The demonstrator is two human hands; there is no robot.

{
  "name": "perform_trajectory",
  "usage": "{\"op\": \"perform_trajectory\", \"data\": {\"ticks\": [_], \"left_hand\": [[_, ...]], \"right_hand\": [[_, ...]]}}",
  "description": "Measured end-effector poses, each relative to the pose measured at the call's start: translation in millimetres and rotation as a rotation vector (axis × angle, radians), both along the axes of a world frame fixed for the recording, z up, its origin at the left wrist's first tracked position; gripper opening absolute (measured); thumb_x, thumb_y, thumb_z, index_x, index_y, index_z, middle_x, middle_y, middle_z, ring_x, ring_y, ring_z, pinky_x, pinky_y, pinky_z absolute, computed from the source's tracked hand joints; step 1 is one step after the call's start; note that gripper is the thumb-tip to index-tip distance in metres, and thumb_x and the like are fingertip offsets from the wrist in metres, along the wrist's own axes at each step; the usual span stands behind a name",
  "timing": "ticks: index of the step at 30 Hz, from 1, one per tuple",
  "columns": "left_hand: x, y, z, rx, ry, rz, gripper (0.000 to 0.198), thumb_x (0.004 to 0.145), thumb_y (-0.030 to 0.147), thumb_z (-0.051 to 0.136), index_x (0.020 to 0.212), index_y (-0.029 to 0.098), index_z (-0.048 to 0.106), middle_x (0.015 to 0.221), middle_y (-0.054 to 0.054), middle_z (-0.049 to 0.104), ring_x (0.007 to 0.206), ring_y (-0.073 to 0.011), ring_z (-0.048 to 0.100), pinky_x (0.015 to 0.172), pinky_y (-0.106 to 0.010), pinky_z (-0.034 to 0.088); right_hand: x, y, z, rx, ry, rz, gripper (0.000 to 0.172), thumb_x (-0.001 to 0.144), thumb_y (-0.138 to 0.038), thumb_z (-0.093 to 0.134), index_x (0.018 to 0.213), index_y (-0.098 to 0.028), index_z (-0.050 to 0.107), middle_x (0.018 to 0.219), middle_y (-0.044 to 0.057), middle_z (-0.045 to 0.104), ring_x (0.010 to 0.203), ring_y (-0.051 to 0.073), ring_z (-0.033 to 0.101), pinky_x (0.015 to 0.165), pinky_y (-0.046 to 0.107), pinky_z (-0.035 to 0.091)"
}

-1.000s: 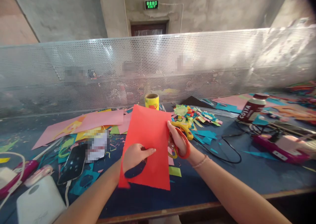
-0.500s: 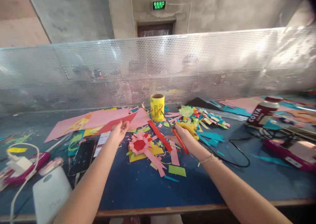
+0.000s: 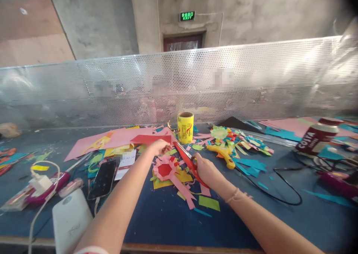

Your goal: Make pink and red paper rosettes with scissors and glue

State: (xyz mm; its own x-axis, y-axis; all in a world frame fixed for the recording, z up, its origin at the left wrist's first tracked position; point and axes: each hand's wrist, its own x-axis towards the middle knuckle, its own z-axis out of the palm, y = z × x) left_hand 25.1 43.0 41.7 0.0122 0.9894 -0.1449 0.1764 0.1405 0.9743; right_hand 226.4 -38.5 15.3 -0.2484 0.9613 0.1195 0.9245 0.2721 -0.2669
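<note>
So the right hand has its grip wrapped round the red-handled scissors, blades pointing up-left over the table. Left hand's right at the red paper, which sits on pink sheets; can't tell if it's pinching it. Pink rosette lies just below.

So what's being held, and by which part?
The right hand holds the scissors by the handle; whether the left hand grips the red paper is unclear.
</note>
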Motion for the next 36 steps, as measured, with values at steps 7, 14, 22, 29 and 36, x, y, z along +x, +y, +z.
{"op": "perform_trajectory", "data": {"ticks": [7, 14, 22, 29, 36], "left_hand": [[-9.3, -39.2, 4.6, -0.23, 0.286, -0.141, 0.015, 0.068, 0.014, 0.053, 0.054, 0.011, 0.059, 0.043, -0.001, 0.056, 0.035, -0.0069, 0.043, 0.041, -0.019, 0.032], [-15.3, -73.0, -0.1, -0.119, 0.257, -0.205, 0.02, 0.07, 0.031, 0.058, 0.062, 0.014, 0.06, 0.053, -0.001, 0.059, 0.046, -0.0101, 0.051, 0.047, -0.021, 0.037], [8.7, -84.7, -12.0, 0.028, 0.026, -0.23, 0.027, 0.069, 0.035, 0.065, 0.085, 0.013, 0.062, 0.075, -0.005, 0.064, 0.064, -0.0132, 0.059, 0.062, -0.025, 0.046], [19.9, -91.2, -13.3, 0.153, -0.023, -0.241, 0.032, 0.069, 0.041, 0.065, 0.084, 0.013, 0.062, 0.081, -0.007, 0.066, 0.075, -0.0186, 0.062, 0.071, -0.031, 0.049], [19.9, -85.5, -24.2, 0.253, 0.0, -0.102, 0.03, 0.071, 0.044, 0.06, 0.074, 0.015, 0.058, 0.065, -0.001, 0.062, 0.058, -0.015, 0.059, 0.059, -0.027, 0.047]], "right_hand": [[-2.5, 6.0, -5.4, -0.02, -0.035, -0.001, 0.015, 0.083, -0.012, 0.038, 0.097, -0.011, 0.045, 0.081, 0.013, 0.064, 0.078, 0.024, 0.063, 0.06, 0.028, 0.033], [2.7, -0.7, 2.2, 0.099, 0.007, 0.039, 0.015, 0.081, -0.009, 0.037, 0.094, -0.012, 0.044, 0.079, 0.012, 0.061, 0.074, 0.021, 0.059, 0.061, 0.028, 0.035], [2.4, 8.9, 0.7, 0.091, 0.903, 0.156, 0.022, 0.066, -0.018, 0.052, 0.083, -0.023, 0.039, 0.066, -0.004, 0.052, 0.058, 0.014, 0.05, 0.055, 0.027, 0.04], [-15.2, 7.3, -15.0, -0.169, 1.308, 0.212, 0.027, 0.062, -0.015, 0.056, 0.083, -0.022, 0.04, 0.068, -0.006, 0.053, 0.062, 0.011, 0.052, 0.06, 0.027, 0.044], [-25.8, 5.1, -28.9, -0.21, 1.359, 0.232, 0.031, 0.062, -0.016, 0.061, 0.084, -0.022, 0.04, 0.066, -0.007, 0.051, 0.058, 0.009, 0.05, 0.056, 0.024, 0.043]]}}
